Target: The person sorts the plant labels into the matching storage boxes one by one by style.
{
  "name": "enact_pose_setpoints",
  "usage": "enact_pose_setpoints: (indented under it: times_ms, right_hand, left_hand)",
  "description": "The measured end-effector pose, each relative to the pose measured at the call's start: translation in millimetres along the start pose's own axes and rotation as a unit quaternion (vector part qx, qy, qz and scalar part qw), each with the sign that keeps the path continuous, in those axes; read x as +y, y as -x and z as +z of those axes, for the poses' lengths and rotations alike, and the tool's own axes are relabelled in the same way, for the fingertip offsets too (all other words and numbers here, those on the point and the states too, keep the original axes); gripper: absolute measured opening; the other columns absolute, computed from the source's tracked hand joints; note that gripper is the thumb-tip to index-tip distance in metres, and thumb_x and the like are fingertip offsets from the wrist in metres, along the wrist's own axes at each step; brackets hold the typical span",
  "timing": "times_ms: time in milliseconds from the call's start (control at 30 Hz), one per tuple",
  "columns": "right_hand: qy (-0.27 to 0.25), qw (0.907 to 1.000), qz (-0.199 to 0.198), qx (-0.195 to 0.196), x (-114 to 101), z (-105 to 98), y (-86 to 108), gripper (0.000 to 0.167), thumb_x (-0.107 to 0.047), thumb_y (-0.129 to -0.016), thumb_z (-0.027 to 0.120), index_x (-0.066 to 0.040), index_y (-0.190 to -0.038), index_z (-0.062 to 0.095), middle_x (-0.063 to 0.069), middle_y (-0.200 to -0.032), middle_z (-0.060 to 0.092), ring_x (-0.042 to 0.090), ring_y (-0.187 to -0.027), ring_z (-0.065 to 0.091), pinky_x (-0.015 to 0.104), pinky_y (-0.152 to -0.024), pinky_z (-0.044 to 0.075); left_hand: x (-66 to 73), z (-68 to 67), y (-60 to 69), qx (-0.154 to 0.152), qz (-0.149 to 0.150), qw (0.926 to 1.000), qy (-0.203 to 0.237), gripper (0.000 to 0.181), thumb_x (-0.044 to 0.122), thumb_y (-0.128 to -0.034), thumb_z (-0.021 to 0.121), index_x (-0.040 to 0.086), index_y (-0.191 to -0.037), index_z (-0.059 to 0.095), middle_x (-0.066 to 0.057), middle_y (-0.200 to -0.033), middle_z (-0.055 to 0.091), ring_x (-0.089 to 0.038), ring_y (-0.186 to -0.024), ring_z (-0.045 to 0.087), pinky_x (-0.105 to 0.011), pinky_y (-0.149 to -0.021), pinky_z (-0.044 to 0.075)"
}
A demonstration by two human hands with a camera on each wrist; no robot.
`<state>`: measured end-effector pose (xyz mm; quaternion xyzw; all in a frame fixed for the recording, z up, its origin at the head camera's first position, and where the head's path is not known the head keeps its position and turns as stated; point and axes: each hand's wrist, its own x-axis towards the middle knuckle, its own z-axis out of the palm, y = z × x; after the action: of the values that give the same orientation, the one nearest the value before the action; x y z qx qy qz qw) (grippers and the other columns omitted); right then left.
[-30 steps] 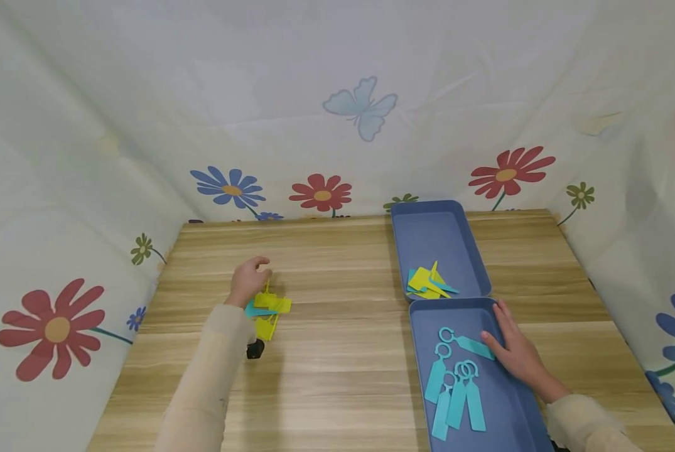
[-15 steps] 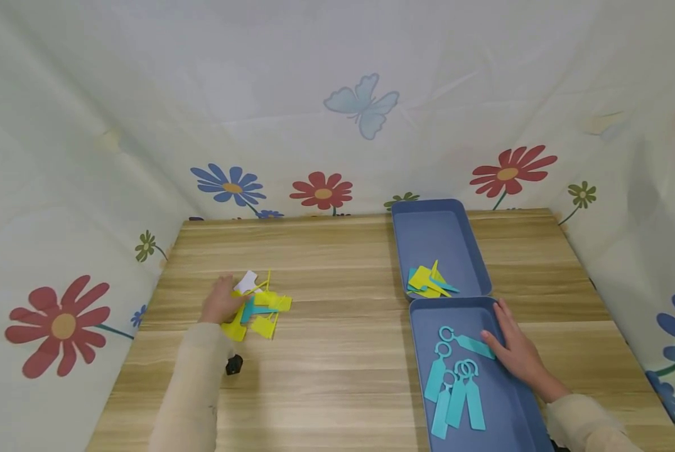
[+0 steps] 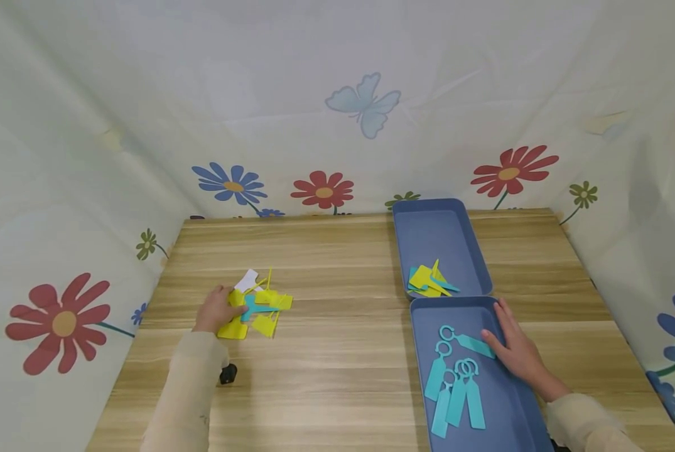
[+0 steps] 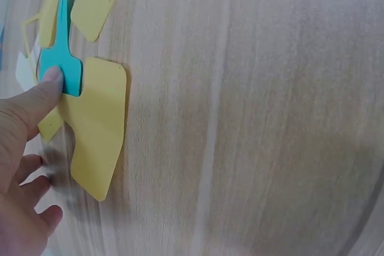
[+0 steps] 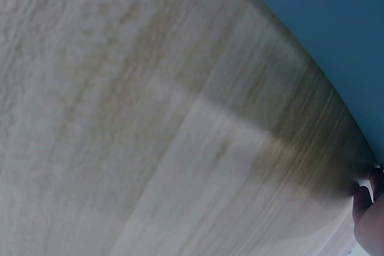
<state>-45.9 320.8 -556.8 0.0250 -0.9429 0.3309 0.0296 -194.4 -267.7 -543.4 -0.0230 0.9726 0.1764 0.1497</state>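
Observation:
In the head view my left hand [image 3: 215,311] is at a small heap of T-shaped plant labels on the left of the table. Its thumb lies on a teal plant label [image 4: 71,73], beside a yellow plant label [image 4: 99,124]; the other fingers are loosely bent, and the index finger is hard to make out. A white label [image 3: 248,280] sits at the heap's far side. My right hand [image 3: 519,355] holds the right rim of the near blue tray [image 3: 512,417], thumb inside and fingers outside. Several teal hook-ended tags [image 3: 457,402] lie in that tray.
A far blue tray [image 3: 433,235] adjoins the near one and contains yellow and teal plant labels [image 3: 427,280]. Wood-grain table [image 3: 337,351] stretches between heap and trays. A flower-printed cloth [image 3: 280,113] encloses the back and sides.
My left hand has moved leftward and nearer from above the heap, uncovering the white label; yellow labels at the heap's left are now visible. My right hand and the trays stay put.

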Motion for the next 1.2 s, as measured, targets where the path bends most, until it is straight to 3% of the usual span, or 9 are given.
enact_pose_setpoints:
  times_ms: [233, 433, 700, 900, 1067, 1200]
  right_hand:
    - [-0.001, 1.0000, -0.002, 0.000, 1, 1, -0.6, 0.069, -0.027, -0.088, 0.051, -0.001, -0.140, 0.015, 0.019, -0.147, 0.009, 0.048, -0.126, 0.020, 0.066, -0.087, 0.025]
    - [-0.008, 1.0000, -0.005, -0.002, 3, 1, -0.9, 0.069, -0.027, -0.088, 0.051, -0.002, -0.141, 0.014, 0.019, -0.147, 0.008, 0.046, -0.128, 0.019, 0.065, -0.088, 0.025]
    - [-0.010, 0.9999, -0.009, -0.002, 3, 2, -0.9, 0.069, -0.027, -0.088, 0.051, -0.002, -0.141, 0.014, 0.019, -0.147, 0.009, 0.045, -0.129, 0.018, 0.064, -0.088, 0.025]
    - [-0.015, 0.9999, -0.006, -0.004, 2, 1, -0.9, 0.069, -0.027, -0.088, 0.051, -0.002, -0.141, 0.014, 0.019, -0.147, 0.008, 0.045, -0.129, 0.017, 0.065, -0.089, 0.024]
    - [-0.014, 0.9999, -0.004, -0.004, 1, 1, -1.0, 0.069, -0.027, -0.089, 0.051, -0.002, -0.141, 0.014, 0.019, -0.147, 0.008, 0.045, -0.129, 0.017, 0.065, -0.089, 0.024]
    - [-0.012, 0.9999, -0.004, -0.002, 2, 1, -0.9, 0.069, -0.027, -0.088, 0.051, -0.001, -0.140, 0.014, 0.020, -0.147, 0.009, 0.046, -0.129, 0.018, 0.065, -0.088, 0.025]
  left_hand:
    - [-5.8, 4.7, -2.6, 0.019, -0.007, 0.9998, 0.008, 0.068, 0.036, -0.0772, 0.065, -0.003, -0.127, 0.040, -0.025, -0.130, 0.036, -0.043, -0.115, 0.037, -0.057, -0.093, 0.032]
    - [-12.5, 8.1, -2.4, 0.032, -0.051, 0.9971, 0.046, 0.068, 0.041, -0.0719, 0.069, -0.005, -0.113, 0.043, -0.022, -0.108, 0.049, -0.031, -0.091, 0.047, -0.044, -0.077, 0.041]
    - [-16.6, 10.3, 2.4, 0.068, -0.043, 0.9967, -0.006, 0.049, 0.047, -0.0722, 0.066, 0.003, -0.091, 0.055, -0.020, -0.099, 0.048, -0.030, -0.084, 0.043, -0.038, -0.065, 0.037]
    - [-13.7, 6.3, 2.5, 0.016, -0.057, 0.9981, 0.016, 0.041, 0.042, -0.0778, 0.062, 0.003, -0.089, 0.060, -0.012, -0.087, 0.059, -0.022, -0.072, 0.048, -0.031, -0.061, 0.037]
    - [-9.8, 3.4, 0.8, -0.018, -0.065, 0.9971, 0.035, 0.037, 0.037, -0.0795, 0.061, 0.000, -0.087, 0.060, -0.011, -0.081, 0.058, -0.020, -0.068, 0.048, -0.029, -0.058, 0.037]
    - [-2.5, -1.8, 0.8, -0.052, -0.097, 0.9920, 0.062, 0.036, 0.033, -0.0792, 0.063, -0.002, -0.088, 0.060, -0.010, -0.078, 0.056, -0.020, -0.068, 0.047, -0.027, -0.058, 0.038]
